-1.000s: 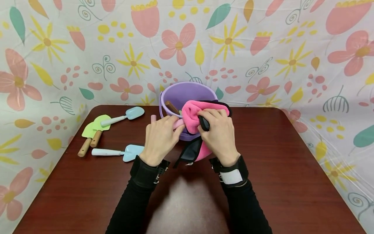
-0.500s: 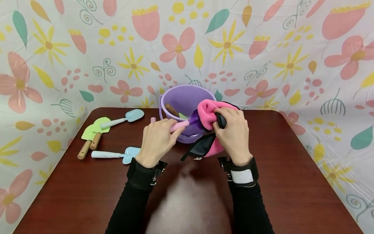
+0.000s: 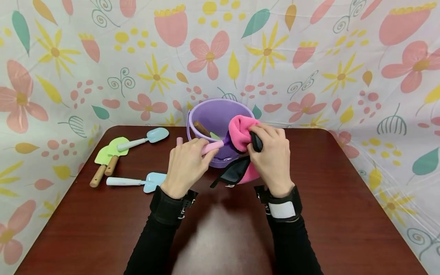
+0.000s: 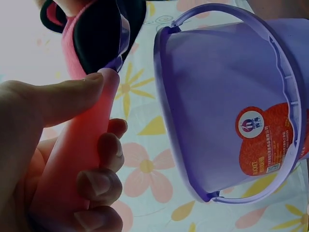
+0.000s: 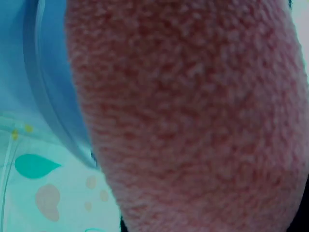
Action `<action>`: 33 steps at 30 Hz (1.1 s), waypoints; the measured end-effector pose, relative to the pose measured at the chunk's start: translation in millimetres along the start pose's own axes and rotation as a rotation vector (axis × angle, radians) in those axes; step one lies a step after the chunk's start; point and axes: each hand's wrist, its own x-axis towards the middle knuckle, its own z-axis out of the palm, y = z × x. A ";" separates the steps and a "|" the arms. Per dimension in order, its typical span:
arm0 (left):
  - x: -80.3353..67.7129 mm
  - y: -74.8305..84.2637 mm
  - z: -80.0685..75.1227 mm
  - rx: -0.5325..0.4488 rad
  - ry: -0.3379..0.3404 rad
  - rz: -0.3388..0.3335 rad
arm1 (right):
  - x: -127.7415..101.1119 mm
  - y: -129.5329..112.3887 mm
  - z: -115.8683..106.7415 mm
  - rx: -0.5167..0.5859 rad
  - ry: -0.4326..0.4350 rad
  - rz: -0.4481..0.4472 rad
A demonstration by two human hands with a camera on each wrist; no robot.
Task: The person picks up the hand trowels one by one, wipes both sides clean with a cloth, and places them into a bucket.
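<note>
Here your left hand [image 3: 185,166] grips the pink-handled purple shovel [image 3: 214,146], and your right hand's [image 3: 271,160] fingers pinch the pink cloth [image 3: 239,131] around its blade.

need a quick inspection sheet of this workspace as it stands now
surface: dark wood table, bare at the front.
job's things: pink-handled purple toy shovel, pink and black cloth wrapped on its blade, in front of purple bucket.
clutter: two blue shovels, two green shovels at left; more tools in the bucket.
hands: left hand grips the handle; right hand grips the cloth.
cables: nothing seen.
surroundings: floral sheet behind.
</note>
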 end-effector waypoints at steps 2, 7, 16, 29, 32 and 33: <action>0.8 0.5 0.0 -0.002 0.005 0.006 | -0.1 -4.9 3.5 -0.014 -0.014 -0.025; 2.4 1.2 1.0 0.010 0.016 0.026 | -1.6 -16.5 10.4 -0.068 -0.086 -0.075; 1.9 -1.3 5.2 0.021 0.031 0.001 | -6.0 -29.1 15.4 -0.064 -0.167 -0.146; 0.2 -0.3 7.8 -0.012 0.025 0.009 | -2.0 -10.4 8.1 -0.012 -0.113 -0.015; -0.6 -0.1 7.3 -0.010 0.020 0.009 | -1.1 -4.3 5.1 0.002 -0.083 0.013; -0.7 0.0 7.2 -0.011 0.019 0.009 | -1.0 -2.3 4.1 0.009 -0.074 0.023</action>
